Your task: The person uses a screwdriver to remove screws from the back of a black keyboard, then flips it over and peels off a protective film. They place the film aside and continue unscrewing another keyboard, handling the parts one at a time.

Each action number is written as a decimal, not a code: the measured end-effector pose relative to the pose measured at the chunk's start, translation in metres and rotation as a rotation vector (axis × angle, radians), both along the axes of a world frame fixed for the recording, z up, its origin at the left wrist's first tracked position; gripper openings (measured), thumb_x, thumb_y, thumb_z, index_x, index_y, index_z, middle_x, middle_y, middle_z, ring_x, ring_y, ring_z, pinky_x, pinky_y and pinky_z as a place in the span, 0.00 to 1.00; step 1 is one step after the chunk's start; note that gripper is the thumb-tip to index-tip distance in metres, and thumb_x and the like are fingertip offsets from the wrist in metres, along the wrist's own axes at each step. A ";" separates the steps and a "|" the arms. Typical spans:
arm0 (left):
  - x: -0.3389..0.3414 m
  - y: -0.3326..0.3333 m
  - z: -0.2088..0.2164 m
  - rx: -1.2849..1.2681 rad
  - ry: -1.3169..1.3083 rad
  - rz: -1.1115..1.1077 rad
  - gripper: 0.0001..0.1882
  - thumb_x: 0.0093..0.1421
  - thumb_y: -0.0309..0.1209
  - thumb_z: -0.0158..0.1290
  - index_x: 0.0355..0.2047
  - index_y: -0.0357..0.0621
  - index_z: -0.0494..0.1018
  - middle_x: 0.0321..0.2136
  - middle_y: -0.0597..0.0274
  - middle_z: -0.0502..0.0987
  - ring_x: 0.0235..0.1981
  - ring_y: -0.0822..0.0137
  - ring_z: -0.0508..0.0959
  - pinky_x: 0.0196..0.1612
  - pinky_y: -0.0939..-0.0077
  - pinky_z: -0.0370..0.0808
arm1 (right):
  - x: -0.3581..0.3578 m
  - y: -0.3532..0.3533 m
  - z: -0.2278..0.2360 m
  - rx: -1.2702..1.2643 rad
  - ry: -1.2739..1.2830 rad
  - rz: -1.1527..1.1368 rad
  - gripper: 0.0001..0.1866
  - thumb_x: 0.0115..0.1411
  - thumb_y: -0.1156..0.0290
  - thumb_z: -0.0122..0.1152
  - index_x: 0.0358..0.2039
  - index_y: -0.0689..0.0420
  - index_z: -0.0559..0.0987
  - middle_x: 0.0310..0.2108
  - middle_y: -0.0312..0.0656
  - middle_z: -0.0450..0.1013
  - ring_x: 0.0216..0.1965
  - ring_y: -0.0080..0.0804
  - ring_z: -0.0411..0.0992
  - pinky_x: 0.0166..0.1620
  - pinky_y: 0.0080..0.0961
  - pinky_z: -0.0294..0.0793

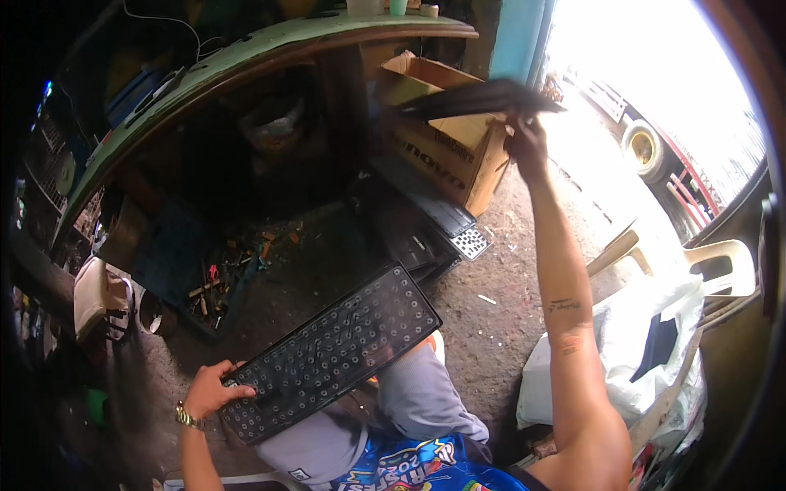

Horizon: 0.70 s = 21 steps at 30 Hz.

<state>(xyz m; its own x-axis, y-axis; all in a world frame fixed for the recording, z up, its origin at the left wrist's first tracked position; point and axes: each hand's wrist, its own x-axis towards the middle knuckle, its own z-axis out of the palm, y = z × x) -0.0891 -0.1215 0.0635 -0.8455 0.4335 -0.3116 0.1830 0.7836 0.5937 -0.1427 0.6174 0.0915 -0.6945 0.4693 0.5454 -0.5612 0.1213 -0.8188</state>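
Biggest thing here is the green-topped desk (270, 39), sweeping across well beyond both grips. Just to the left of the right grip (526, 135) and a little below it stands an open cardboard box (450, 159), while a bulging white sack (630, 315) sits lower down, out to the right of that same arm. Over between the grips, against the box, there's a dark stack of flat parts (401, 217). Beyond the left grip (217, 389), on the ground, an open tool case (168, 266) spills into view. And here's the black keyboard base (344, 352), dotted with rows of small pale rings, slanting up over the lap from the left grip, which is clamped on its near left end, thumb across the top face! Up high, the right grip is closed on one end of a thin dark panel (467, 100), all blur, pointing leftward across the top of the box. Smaller now: a black-and-white speckled plate (470, 243) pokes from the stack, below and left of the right grip; loose tools (211, 288) lie jumbled beyond the left grip; and right behind that grip gleams a gold-toned watch (189, 416).
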 end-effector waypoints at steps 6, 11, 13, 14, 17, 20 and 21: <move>0.008 -0.005 0.001 -0.090 -0.071 0.140 0.34 0.39 0.49 0.81 0.32 0.33 0.77 0.25 0.56 0.80 0.29 0.70 0.78 0.37 0.69 0.76 | 0.090 -0.001 -0.289 -0.533 -0.546 -0.493 0.27 0.65 0.68 0.68 0.65 0.56 0.75 0.52 0.44 0.81 0.44 0.31 0.81 0.36 0.26 0.80; 0.009 0.003 0.012 -0.194 -0.121 0.152 0.33 0.42 0.41 0.79 0.44 0.35 0.79 0.30 0.63 0.81 0.33 0.74 0.74 0.41 0.72 0.76 | 0.212 -0.104 -0.364 -0.700 -0.686 -0.461 0.18 0.67 0.65 0.68 0.55 0.55 0.80 0.35 0.37 0.82 0.17 0.19 0.72 0.16 0.17 0.63; 0.007 0.006 0.020 -0.312 -0.091 0.133 0.34 0.42 0.48 0.79 0.40 0.37 0.76 0.31 0.58 0.78 0.34 0.67 0.74 0.43 0.65 0.76 | 0.227 -0.131 -0.343 -0.667 -0.728 -0.435 0.16 0.67 0.64 0.67 0.53 0.56 0.81 0.34 0.37 0.82 0.17 0.18 0.72 0.16 0.16 0.63; 0.008 0.007 0.025 -0.270 -0.094 0.127 0.34 0.44 0.47 0.78 0.41 0.37 0.76 0.33 0.57 0.79 0.38 0.65 0.75 0.45 0.65 0.75 | 0.229 -0.139 -0.325 -0.629 -0.739 -0.418 0.15 0.68 0.64 0.67 0.52 0.56 0.81 0.33 0.37 0.81 0.17 0.18 0.72 0.16 0.16 0.62; 0.018 0.016 0.035 -0.209 0.133 0.144 0.22 0.51 0.33 0.73 0.42 0.37 0.77 0.39 0.54 0.80 0.42 0.59 0.79 0.49 0.62 0.75 | 0.221 -0.158 -0.260 -0.334 -0.757 -0.361 0.13 0.68 0.65 0.67 0.50 0.56 0.83 0.34 0.39 0.82 0.18 0.20 0.72 0.18 0.18 0.65; 0.040 0.037 0.034 -0.276 0.536 0.063 0.24 0.51 0.33 0.73 0.45 0.37 0.78 0.47 0.52 0.79 0.51 0.49 0.78 0.55 0.57 0.74 | 0.206 -0.174 -0.189 -0.034 -0.792 -0.235 0.12 0.67 0.68 0.68 0.49 0.57 0.84 0.36 0.38 0.82 0.21 0.20 0.73 0.22 0.18 0.70; 0.051 0.045 0.030 -0.184 0.520 0.064 0.24 0.52 0.34 0.73 0.46 0.38 0.78 0.48 0.51 0.79 0.52 0.48 0.77 0.57 0.55 0.74 | 0.202 -0.182 -0.166 0.068 -0.802 -0.202 0.13 0.66 0.69 0.69 0.49 0.58 0.84 0.37 0.38 0.82 0.23 0.20 0.73 0.24 0.18 0.71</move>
